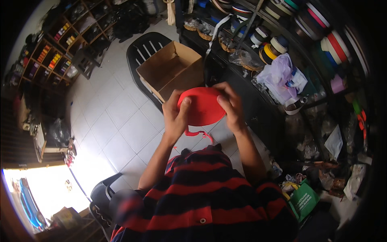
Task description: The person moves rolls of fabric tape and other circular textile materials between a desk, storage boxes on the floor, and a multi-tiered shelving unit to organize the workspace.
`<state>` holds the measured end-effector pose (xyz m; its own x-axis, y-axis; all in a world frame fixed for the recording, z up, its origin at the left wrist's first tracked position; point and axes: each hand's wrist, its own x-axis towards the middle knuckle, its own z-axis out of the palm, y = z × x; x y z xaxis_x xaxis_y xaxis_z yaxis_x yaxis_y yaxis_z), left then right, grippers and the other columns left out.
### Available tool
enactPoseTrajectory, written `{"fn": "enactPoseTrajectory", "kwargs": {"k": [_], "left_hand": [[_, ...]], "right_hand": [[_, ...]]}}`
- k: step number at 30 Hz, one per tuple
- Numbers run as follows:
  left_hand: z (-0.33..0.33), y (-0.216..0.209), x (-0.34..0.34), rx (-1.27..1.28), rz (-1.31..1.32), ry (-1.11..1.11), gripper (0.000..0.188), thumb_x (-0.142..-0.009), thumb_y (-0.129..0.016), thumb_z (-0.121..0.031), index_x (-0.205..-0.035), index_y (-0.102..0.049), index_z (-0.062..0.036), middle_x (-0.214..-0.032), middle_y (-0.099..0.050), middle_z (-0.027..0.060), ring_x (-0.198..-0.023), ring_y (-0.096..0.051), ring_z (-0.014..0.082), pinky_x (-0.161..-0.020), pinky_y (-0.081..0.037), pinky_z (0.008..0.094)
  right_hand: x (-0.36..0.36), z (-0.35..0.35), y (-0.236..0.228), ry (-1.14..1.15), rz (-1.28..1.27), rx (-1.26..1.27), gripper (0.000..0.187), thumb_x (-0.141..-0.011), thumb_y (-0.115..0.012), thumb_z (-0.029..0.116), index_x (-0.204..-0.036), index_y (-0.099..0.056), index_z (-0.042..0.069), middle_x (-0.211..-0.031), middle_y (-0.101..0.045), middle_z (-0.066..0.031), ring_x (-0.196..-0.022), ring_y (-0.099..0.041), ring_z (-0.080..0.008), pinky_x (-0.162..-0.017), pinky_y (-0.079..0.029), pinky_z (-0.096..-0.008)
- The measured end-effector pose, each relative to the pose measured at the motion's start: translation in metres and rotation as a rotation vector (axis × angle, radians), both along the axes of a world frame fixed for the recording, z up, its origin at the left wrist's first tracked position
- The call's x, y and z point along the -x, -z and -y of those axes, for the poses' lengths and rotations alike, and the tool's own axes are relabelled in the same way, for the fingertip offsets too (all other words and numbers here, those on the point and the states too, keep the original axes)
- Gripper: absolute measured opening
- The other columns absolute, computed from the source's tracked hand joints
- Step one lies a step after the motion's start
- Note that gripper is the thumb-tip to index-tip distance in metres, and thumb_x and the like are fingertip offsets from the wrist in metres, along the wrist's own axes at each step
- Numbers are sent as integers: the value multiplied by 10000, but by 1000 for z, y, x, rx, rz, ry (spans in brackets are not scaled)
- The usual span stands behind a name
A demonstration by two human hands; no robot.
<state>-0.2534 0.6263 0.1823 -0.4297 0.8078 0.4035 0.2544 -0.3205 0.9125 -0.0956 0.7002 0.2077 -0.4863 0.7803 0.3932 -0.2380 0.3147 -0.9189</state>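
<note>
Between both hands I hold a flat round roll of red ribbon (203, 108) in front of my body. My left hand (175, 115) grips its left edge, the thumb lying on the upper face. On the opposite edge, my right hand (231, 107) clasps it the same way, thumb on top. A loose red ribbon end (198, 133) dangles below the roll. Just beyond my hands, an open cardboard box (171, 68) sits on a black plastic chair (139, 46); its visible inside is bare brown card.
Shelves at the right carry rolls of coloured strap (334, 46) and a pale plastic bag (282, 76). A green bag (303, 199) stands low at the right. Cubbyholes with coloured spools (54, 60) and a dark stool (84, 62) are at far left, beyond the tiled floor (117, 117).
</note>
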Motion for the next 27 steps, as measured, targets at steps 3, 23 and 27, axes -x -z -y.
{"fn": "enactPoseTrajectory", "kwargs": {"k": [3,23,27], "left_hand": [[-2,-17,13,73,-273,212,260,-932,-585,-236,-931,-624,20,-633,-574,66,-602,-538,110,-597,-454,265],[-79,-113,-24,-443,-107,409,797,-833,-545,-672,-1297,-425,-35,-1201,-523,172,-1023,-562,297,-803,-481,414],[-108,-219,-49,-738,-403,1102,904,-800,-477,-748,-1364,-388,-47,-1340,-454,206,-1069,-546,337,-833,-462,471]], "right_hand": [[-6,-4,-17,-85,301,-257,236,-882,-645,210,-981,-586,4,-861,-653,-118,-789,-642,-166,-713,-485,-291],[-104,-33,-4,125,297,-256,324,-840,-724,233,-983,-546,3,-840,-635,-152,-766,-654,-274,-679,-493,-326],[-140,-49,1,107,281,-243,325,-844,-722,237,-973,-544,-4,-827,-631,-133,-759,-635,-231,-704,-493,-317]]}}
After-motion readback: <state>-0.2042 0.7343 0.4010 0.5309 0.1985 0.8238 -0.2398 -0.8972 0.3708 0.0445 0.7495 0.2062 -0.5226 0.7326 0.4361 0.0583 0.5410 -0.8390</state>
